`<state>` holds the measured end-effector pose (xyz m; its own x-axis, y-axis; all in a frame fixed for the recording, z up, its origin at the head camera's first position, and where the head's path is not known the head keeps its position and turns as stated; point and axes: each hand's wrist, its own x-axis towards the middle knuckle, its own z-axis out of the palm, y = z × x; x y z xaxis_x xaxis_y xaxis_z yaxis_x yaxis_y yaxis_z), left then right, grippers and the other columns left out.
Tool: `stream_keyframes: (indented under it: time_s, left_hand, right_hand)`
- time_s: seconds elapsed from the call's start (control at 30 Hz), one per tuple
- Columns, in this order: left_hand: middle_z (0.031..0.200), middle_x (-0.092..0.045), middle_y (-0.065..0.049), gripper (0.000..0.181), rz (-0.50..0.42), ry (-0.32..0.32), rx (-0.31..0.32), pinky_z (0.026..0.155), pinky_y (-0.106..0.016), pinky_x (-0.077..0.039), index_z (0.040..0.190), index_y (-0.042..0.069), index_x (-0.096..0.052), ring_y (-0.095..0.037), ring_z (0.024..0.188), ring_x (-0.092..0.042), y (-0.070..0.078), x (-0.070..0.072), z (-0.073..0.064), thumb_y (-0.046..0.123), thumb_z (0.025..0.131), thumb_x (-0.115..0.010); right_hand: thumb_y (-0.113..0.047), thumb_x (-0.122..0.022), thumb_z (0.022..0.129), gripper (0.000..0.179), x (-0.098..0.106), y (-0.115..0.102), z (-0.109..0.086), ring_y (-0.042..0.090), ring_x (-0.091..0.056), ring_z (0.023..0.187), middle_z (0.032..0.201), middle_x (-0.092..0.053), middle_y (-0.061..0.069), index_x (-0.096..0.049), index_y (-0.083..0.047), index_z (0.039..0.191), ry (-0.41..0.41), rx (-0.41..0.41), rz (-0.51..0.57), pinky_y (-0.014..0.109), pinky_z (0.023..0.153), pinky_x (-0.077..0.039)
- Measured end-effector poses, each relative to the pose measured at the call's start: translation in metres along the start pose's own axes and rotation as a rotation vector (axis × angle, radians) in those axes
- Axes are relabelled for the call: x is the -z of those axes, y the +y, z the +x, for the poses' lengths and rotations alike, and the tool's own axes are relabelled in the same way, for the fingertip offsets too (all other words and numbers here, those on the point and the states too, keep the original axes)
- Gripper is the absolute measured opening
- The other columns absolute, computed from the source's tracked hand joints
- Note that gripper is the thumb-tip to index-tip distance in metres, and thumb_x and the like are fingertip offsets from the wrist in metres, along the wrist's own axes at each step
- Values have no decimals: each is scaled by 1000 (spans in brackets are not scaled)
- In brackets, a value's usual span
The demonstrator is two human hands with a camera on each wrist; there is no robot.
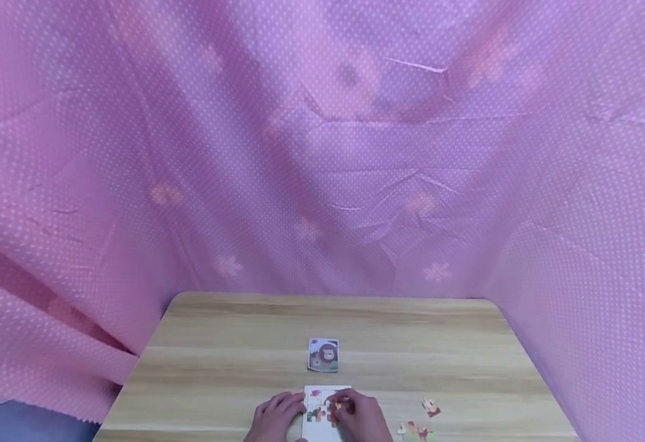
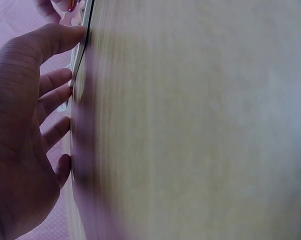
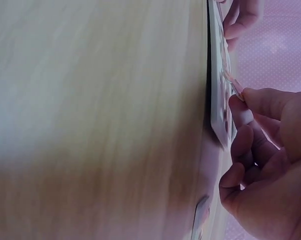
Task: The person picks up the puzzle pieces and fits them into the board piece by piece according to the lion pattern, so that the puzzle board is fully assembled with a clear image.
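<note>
A white puzzle board [image 1: 320, 433] lies at the table's front, with a few jigsaw pieces [image 1: 316, 414] set on it and a pink figure near its top left. My left hand [image 1: 278, 418] rests along the board's left side, fingers spread and thumb at its edge; in the left wrist view the fingertips of that hand [image 2: 28, 115] meet the edge and the tabletop. Over the board's right part, my right hand [image 1: 362, 418] pinches a puzzle piece [image 3: 235, 86] between thumb and index finger. This piece is tilted, its lower end right at the board's surface.
Beyond the board lies a square picture card [image 1: 323, 355] with a lion on it. Loose puzzle pieces [image 1: 430, 406] are on the wooden table [image 1: 217, 356] to the right, more of them nearer the front edge. Pink dotted cloth [image 1: 322, 184] hangs round the table's back and sides.
</note>
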<state>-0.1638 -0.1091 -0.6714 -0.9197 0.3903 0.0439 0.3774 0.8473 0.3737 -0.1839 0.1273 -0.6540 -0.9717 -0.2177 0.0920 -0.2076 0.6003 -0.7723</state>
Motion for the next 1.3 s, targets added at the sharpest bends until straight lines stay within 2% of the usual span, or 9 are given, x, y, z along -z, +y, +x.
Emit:
stream_keyframes:
  time_s: [0.13, 0.43, 0.57, 0.77, 0.9, 1.07, 1.17, 1.3]
  left_hand:
    - [143, -51, 8, 55, -2, -9, 0, 93, -61, -39, 117, 30, -59, -30, 128, -45, 0, 0, 1, 64, 75, -63]
    - [139, -54, 9, 52, 25, 45, -27, 89, -55, -41, 112, 31, -60, -27, 125, -48, -4, -4, 2, 64, 72, -66]
    - [140, -53, 9, 52, 21, 32, -13, 91, -57, -41, 114, 30, -60, -28, 127, -47, -3, -2, 3, 61, 73, -67]
    - [141, -53, 7, 52, -12, 14, 7, 93, -60, -40, 115, 28, -61, -30, 128, -46, 0, 2, 5, 56, 73, -68]
    - [140, -54, 6, 52, -9, 31, 6, 94, -60, -40, 115, 27, -62, -30, 127, -47, -1, 2, 7, 56, 72, -68]
    - [139, -54, 7, 54, 9, 50, -1, 94, -58, -40, 115, 27, -62, -28, 127, -47, -3, 1, 8, 56, 70, -69]
    - [139, -54, 8, 54, 23, 57, -7, 94, -56, -40, 115, 27, -62, -28, 127, -47, -4, 0, 8, 56, 70, -69]
    - [139, -55, 8, 53, 30, 83, -20, 95, -56, -41, 115, 27, -62, -27, 127, -48, -3, 2, 9, 55, 71, -69]
  right_hand:
    - [-7, -68, 77, 20, -3, -6, 2, -6, -49, 58, 72, -67, -12, -73, -16, 94, 0, -3, 5, 16, 55, -39]
    - [-10, -67, 78, 16, -11, -4, 8, -4, -47, 59, 70, -63, -15, -72, -19, 89, -23, -33, -101, 18, 55, -37]
    - [-10, -67, 78, 16, -12, -4, 10, -2, -46, 59, 68, -60, -15, -72, -18, 90, -30, -35, -118, 19, 54, -36]
    - [-13, -70, 77, 16, -12, -5, 11, -2, -44, 58, 65, -57, -17, -72, -19, 92, 3, -18, -151, 19, 54, -34]
    - [-14, -72, 76, 17, -13, -5, 11, -4, -45, 60, 67, -56, -18, -73, -20, 93, 34, 23, -189, 18, 55, -35]
    - [-24, -77, 75, 21, -14, -2, 9, -2, -46, 68, 78, -55, -16, -74, -24, 95, 68, 115, -325, 19, 59, -37]
    - [-35, -79, 72, 30, -15, -2, 7, 1, -45, 72, 84, -53, -13, -74, -26, 100, 63, 131, -401, 23, 62, -36]
    - [-41, -80, 70, 37, -15, -4, 7, 4, -44, 74, 87, -50, -12, -74, -27, 104, 40, 131, -438, 25, 63, -33]
